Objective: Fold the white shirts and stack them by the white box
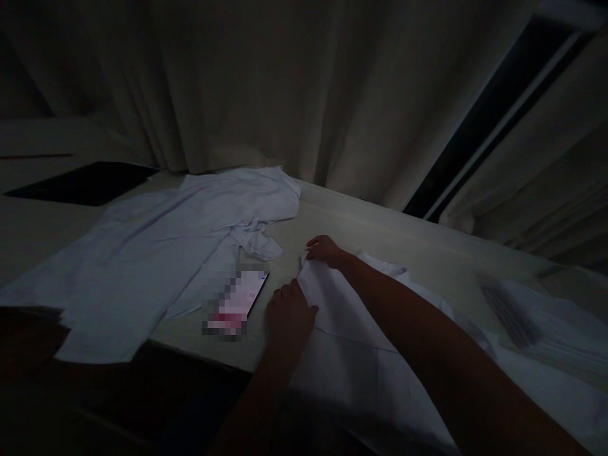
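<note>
A white garment (342, 329), which looks like a shirt, lies over the table's front edge and hangs down toward me. My right hand (323, 249) is closed on its far left corner, fingers bent around the cloth. Nearer to me, my left hand (291, 315) grips the left edge of the same garment, with the thumb lying on the cloth. My right forearm crosses above the garment and hides part of it. Just left of my left hand lies a phone (237, 301) with a lit, blurred-out screen.
Another white shirt (156, 247) is spread on the left of the table (332, 212), partly over the front edge. A dark flat panel (85, 183) lies behind it. Curtains (247, 88) hang along the back. Clear plastic packaging (546, 323) is at the right.
</note>
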Tool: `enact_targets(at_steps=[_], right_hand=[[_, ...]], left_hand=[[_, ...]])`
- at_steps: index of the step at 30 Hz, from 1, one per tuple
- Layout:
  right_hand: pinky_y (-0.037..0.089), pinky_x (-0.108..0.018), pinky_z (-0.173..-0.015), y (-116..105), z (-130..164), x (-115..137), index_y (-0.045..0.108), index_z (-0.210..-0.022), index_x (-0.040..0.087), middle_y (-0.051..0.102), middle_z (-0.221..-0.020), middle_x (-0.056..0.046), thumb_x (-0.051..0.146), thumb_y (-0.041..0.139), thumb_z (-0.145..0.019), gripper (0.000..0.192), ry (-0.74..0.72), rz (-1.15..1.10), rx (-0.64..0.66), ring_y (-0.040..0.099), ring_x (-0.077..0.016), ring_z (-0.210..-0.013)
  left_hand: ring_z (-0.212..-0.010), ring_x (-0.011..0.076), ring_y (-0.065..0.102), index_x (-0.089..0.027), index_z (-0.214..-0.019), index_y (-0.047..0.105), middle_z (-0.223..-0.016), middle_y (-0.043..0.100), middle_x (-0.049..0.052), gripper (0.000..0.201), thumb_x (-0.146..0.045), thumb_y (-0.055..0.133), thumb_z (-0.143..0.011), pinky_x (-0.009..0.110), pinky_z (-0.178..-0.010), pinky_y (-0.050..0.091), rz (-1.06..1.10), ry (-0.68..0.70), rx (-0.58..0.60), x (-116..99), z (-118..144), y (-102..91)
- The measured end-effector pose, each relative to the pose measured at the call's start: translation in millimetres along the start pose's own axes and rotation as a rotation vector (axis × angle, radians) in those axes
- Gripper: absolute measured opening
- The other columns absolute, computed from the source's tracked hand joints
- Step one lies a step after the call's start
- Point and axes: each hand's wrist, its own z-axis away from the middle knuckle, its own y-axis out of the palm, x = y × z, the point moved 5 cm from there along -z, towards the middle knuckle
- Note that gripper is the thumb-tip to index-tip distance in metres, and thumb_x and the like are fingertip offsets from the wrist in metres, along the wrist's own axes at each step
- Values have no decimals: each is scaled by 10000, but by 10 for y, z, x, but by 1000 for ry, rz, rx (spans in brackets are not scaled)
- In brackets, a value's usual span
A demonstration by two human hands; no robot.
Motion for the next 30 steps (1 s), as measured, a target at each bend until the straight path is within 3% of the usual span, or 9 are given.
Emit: enact_targets(at_steps=[6,10,13,16,18,20,22,25,30], right_hand=[[557,-279,-706,-12,77,-64,583,-1175,101,736,-975,-134,69,687,-754,435,-46,44,-8,696,-168,-781],[540,-372,-820,49,53,-89,573,-1191,124,721,-1042,-121,139,709,-783,431,-118,168,-38,687,-197,-886],[418,-469,-1013,33,89,-49,591,-1206,165,658,-1203,-127,211,707,-800,424,-181,283,-105,577,-256,-1154],[288,-462,-1118,-50,237,35,546,-1295,180,551,-1364,-126,292,481,-960,359,-285,383,-222,430,-234,-1316],[265,-420,-1137,-65,413,85,502,-1349,176,489,-1433,-113,291,342,-1007,395,-443,492,-257,390,-198,-1350],[238,-400,-1155,14,616,66,459,-1396,185,420,-1495,-88,302,313,-1014,426,-630,629,-168,334,-180,-1392],[192,-437,-1171,125,776,-57,421,-1432,207,355,-1537,-69,353,337,-1010,454,-708,742,-9,258,-202,-1435],[140,-535,-1166,174,866,-243,372,-1467,253,327,-1551,-58,442,370,-997,507,-615,834,99,199,-266,-1455],[92,-521,-1180,-257,1111,-141,207,-1531,271,213,-1594,-35,455,307,-1012,560,-532,719,-173,100,-231,-1477]], left_hand=[[-1141,321,514,-83,-1395,368,-1264,561,202,695,-434,564,-828,426,-911,422,25,-9,43,-30,6,10],[-1406,325,299,-77,-1457,298,-1527,337,194,700,-335,527,-848,475,-1121,270,78,185,-31,-168,24,60],[-1450,308,229,-80,-1453,330,-1549,308,176,684,-385,509,-868,482,-1173,187,104,325,0,-254,73,202],[-1441,329,248,-101,-1442,372,-1543,319,179,710,-494,509,-867,508,-1168,192,112,327,55,-242,115,358],[-1440,337,250,-129,-1450,371,-1553,300,171,718,-531,496,-868,522,-1161,196,112,321,61,-220,137,416],[-1442,336,243,-126,-1458,356,-1556,288,177,730,-545,478,-874,523,-1162,185,104,330,54,-210,151,437],[-1444,334,238,-93,-1453,359,-1540,312,199,740,-556,450,-883,522,-1166,165,82,334,54,-210,159,439],[-1450,331,222,-91,-1444,379,-1535,330,188,730,-574,398,-897,522,-1170,145,53,340,54,-225,173,433],[-1469,322,157,-195,-1481,333,-1584,250,104,712,-607,339,-901,531,-1174,109,40,320,16,-213,185,450]])
